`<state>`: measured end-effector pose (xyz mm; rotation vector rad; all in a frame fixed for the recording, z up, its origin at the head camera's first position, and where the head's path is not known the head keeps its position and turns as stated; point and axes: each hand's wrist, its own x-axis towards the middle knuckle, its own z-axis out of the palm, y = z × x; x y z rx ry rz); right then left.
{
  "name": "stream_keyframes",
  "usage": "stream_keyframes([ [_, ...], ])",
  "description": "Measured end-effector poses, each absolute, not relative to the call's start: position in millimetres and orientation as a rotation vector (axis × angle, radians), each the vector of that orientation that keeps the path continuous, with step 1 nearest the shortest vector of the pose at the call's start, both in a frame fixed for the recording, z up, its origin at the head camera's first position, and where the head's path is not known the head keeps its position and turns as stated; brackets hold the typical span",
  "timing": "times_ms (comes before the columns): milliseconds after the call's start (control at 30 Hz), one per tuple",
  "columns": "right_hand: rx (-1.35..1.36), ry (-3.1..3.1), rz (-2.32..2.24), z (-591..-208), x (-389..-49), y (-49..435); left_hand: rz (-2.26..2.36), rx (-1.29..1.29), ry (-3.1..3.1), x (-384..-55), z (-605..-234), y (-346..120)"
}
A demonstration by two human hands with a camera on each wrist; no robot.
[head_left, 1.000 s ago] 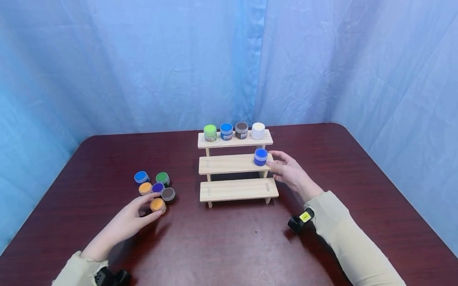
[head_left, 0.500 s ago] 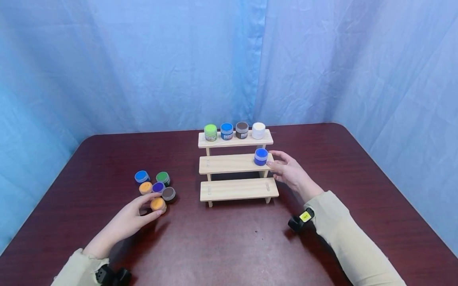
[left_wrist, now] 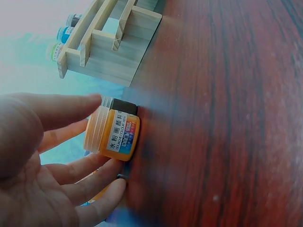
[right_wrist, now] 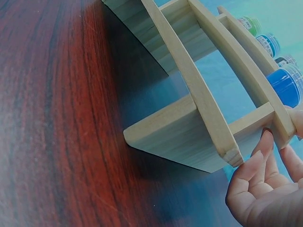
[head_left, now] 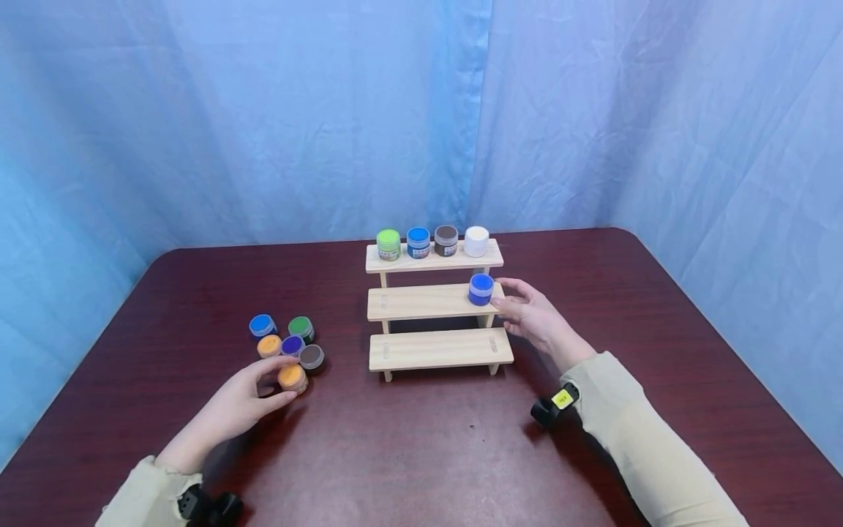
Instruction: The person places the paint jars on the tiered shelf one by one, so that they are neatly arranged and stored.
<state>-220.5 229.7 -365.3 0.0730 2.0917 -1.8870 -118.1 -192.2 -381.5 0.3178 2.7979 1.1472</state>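
Observation:
My left hand [head_left: 238, 402] reaches round an orange paint jar [head_left: 292, 378], thumb on the near side and fingers on the far side. In the left wrist view this orange jar [left_wrist: 116, 135] stands on the table. At the right end of a three-step wooden stand [head_left: 428, 301] lies my right hand [head_left: 536, 320], thumb and index finger beside a blue paint jar [head_left: 481, 290] on the middle step. From the right wrist, loosely bent fingers [right_wrist: 260, 177] meet the stand's end; the exact contact is partly hidden.
Lime green [head_left: 388, 245], blue [head_left: 418, 243], brown [head_left: 446, 241] and white [head_left: 476, 241] jars line the top step. Blue [head_left: 263, 326], green [head_left: 301, 328], orange [head_left: 269, 345], purple [head_left: 293, 344] and brown [head_left: 312, 358] jars cluster by my left hand. Blue curtains [head_left: 316, 124] surround the dark red table [head_left: 421, 454].

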Motion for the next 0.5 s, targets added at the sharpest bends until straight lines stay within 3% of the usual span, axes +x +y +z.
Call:
stream_keyframes([
  [500,0.061,2.091,-1.892,-367.0,-221.4,230.3,1.121,0.303,2.783,-120.8,-381.0,-191.1],
])
